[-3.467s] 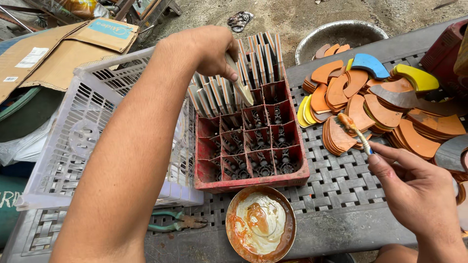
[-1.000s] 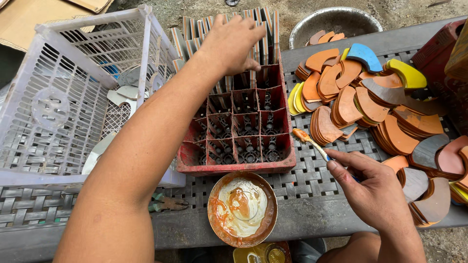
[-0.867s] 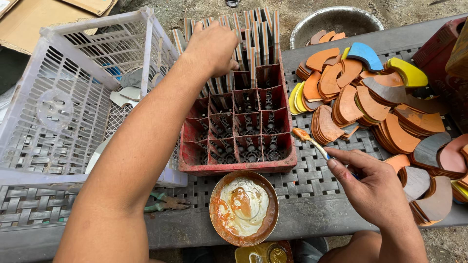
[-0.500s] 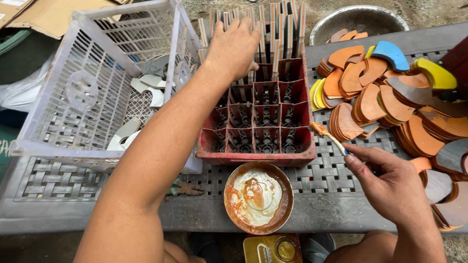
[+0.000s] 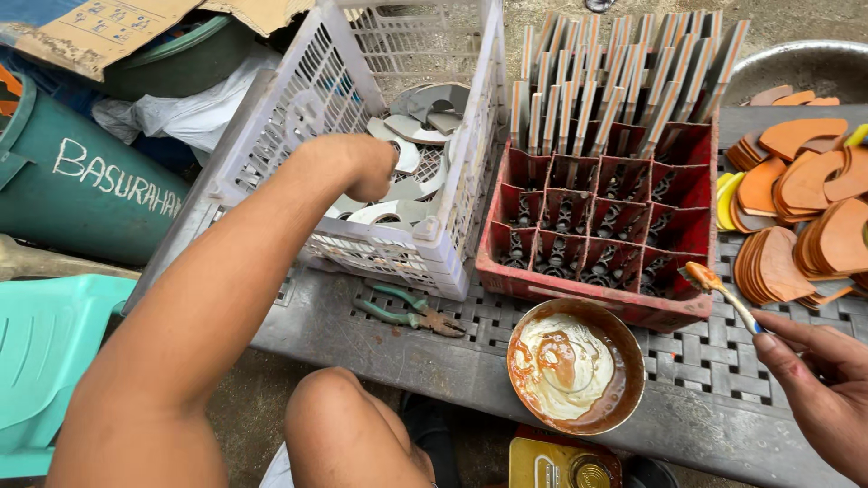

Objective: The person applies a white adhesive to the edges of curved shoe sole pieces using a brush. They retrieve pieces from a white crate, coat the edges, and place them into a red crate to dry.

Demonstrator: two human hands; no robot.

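My left hand point(image 5: 362, 167) reaches down into a white plastic crate point(image 5: 407, 253), its fingers curled over grey, curved sole-shaped pieces point(image 5: 411, 126) lying inside. Whether it grips one is hidden. My right hand point(image 5: 818, 380), at the lower right, holds a small brush point(image 5: 723, 289) with orange-brown glue on its tip. The brush tip hovers by the front right corner of a red divided crate point(image 5: 588, 289). Several flat pieces point(image 5: 624, 81) stand upright in the crate's far rows. A round tin of glue point(image 5: 576, 366) sits in front of the red crate.
Green-handled pliers point(image 5: 407, 312) lie on the grey lattice bench point(image 5: 714, 361). Stacks of orange sole pieces point(image 5: 814, 217) and a metal bowl point(image 5: 796, 63) are at the right. A green bin point(image 5: 81, 172), a turquoise chair point(image 5: 45, 343) and a yellow can point(image 5: 556, 461) are nearby.
My left hand has left the upright pieces in the red crate and gone left, down into the white crate. My right hand still holds the brush.
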